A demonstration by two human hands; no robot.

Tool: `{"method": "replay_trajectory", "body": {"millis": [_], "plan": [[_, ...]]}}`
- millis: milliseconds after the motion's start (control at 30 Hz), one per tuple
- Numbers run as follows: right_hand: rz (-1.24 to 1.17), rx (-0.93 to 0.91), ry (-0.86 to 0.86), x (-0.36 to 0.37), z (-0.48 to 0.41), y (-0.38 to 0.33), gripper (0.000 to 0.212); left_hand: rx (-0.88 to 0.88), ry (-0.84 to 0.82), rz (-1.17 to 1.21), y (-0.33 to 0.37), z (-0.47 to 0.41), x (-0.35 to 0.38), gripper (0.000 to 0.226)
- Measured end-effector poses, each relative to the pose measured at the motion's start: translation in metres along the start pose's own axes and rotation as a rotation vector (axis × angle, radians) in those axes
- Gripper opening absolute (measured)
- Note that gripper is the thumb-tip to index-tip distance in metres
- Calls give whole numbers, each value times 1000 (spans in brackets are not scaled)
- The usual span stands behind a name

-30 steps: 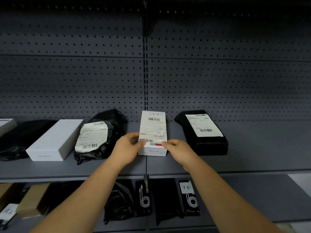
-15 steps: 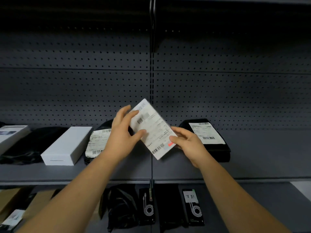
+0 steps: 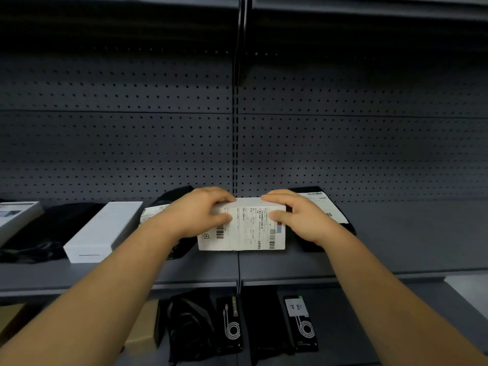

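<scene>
Left grip (image 3: 200,213) and right grip (image 3: 299,219) are both curled round the ends of the white labelled box (image 3: 245,231), thumbs on the label. Box lies crosswise on the shelf (image 3: 409,233), label up; we can't tell if it's fully down. We read this as placing. Next: seat it between black bag (image 3: 171,198) and black parcel (image 3: 320,204), then let go.
</scene>
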State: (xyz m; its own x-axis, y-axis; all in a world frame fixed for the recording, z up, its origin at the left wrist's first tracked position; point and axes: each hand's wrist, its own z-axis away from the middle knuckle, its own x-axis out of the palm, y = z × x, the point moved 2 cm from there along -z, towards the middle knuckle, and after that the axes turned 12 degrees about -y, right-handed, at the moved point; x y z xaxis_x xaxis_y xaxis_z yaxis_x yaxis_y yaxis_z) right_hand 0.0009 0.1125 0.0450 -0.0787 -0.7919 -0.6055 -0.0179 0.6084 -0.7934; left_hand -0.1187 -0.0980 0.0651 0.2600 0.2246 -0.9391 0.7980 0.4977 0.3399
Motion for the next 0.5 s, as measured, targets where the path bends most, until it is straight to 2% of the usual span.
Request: {"method": "replay_trajectory", "body": {"millis": [167, 233, 333, 400, 467, 500], "plan": [[-248, -43, 266, -1, -2, -7, 47, -47, 94, 382, -7, 8, 7, 20], [-319, -29, 312, 4, -3, -4, 51, -76, 157, 519, -10, 11, 13, 15], [-390, 22, 380, 13, -4, 3, 45, -169, 252, 607, -16, 11, 19, 8], [-492, 51, 404, 21, -6, 8, 42, -236, 360, 801, -22, 9, 23, 11], [-529, 117, 365, 37, -13, 12, 47, -266, 311, 873, -21, 4, 34, 7], [-517, 161, 339, 48, -18, 14, 51, -287, 235, 821, -18, 1, 45, 15]]}}
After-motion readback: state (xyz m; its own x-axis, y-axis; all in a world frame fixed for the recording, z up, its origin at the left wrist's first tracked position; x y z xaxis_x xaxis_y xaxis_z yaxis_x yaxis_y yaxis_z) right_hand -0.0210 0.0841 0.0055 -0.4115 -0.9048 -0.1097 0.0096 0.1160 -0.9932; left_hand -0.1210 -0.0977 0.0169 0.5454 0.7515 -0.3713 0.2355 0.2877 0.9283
